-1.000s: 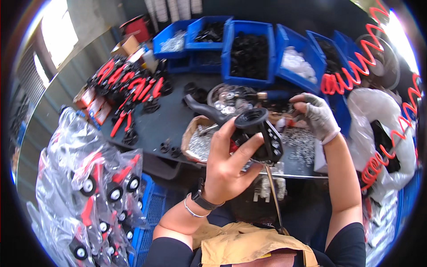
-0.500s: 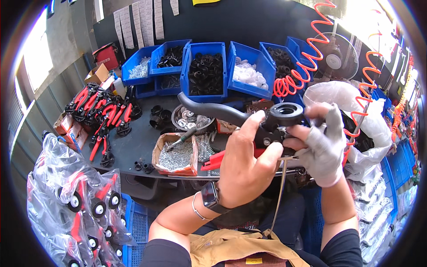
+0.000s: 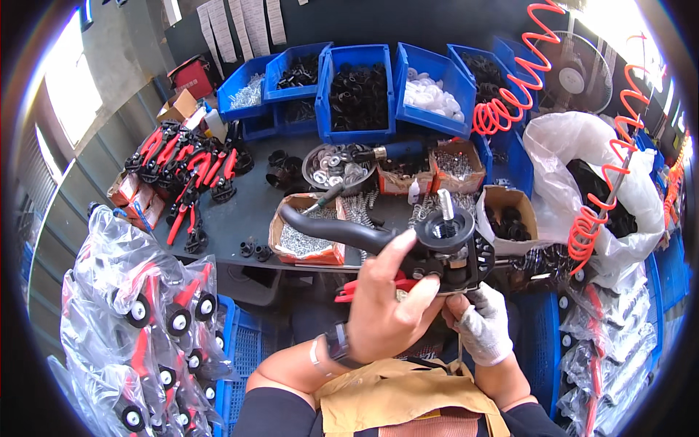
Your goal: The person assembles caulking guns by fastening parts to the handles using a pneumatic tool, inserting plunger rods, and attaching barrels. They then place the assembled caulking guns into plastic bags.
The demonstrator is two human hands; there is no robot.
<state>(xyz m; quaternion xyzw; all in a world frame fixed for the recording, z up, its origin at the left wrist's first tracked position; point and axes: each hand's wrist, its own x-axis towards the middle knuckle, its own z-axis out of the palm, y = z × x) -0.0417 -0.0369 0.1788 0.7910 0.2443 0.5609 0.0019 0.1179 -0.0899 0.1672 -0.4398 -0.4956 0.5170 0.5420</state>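
Note:
In front of me I hold a black assembly [image 3: 455,247] with a long curved black handle [image 3: 338,229] pointing left and a red part low on its left side. A metal bolt [image 3: 445,205] stands upright in the round black ring on its top. My left hand [image 3: 389,306], bare, grips the assembly from the left, index finger and thumb against its body. Below the assembly, my right hand [image 3: 480,324] in a pale fingerless glove has its fingers curled together close to the underside. Whatever they pinch is hidden. A thin pale strip hangs near them.
Blue bins [image 3: 357,135] of black and white parts line the bench's back. Cartons of springs [image 3: 313,247] and small parts, plus a bowl of washers [image 3: 338,169], stand before them. Red-handled assemblies [image 3: 193,167] pile up left. Bagged wheeled parts [image 3: 138,313] flank me. Coiled red hoses [image 3: 510,109] hang right.
My right hand has moved from beside the ring down under the assembly. The bolt now shows upright in the ring. The assembly sits lower relative to the bins, still in my left hand.

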